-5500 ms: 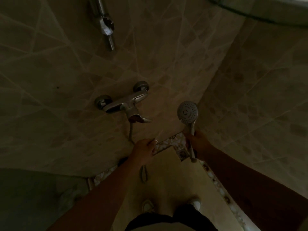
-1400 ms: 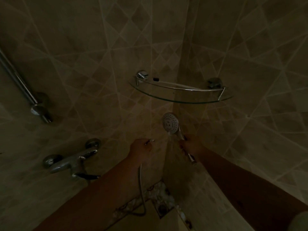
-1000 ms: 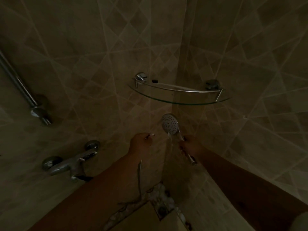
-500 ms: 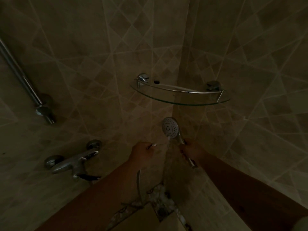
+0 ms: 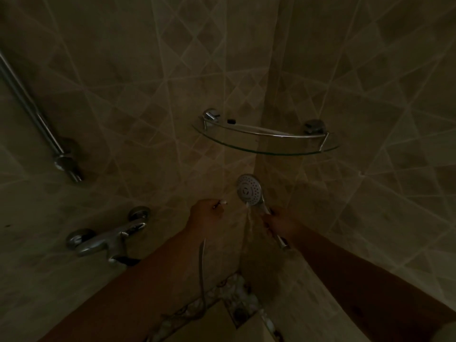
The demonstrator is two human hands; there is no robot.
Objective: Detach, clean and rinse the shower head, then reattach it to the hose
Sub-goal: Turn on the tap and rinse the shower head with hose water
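Water now runs off the shower head (image 5: pixel 249 191) in right hand (image 5: pixel 278 222).

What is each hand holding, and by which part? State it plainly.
Right hand grips the shower head by its handle, below the spray face. Left hand grips the hose near its free end, the rest hanging below.
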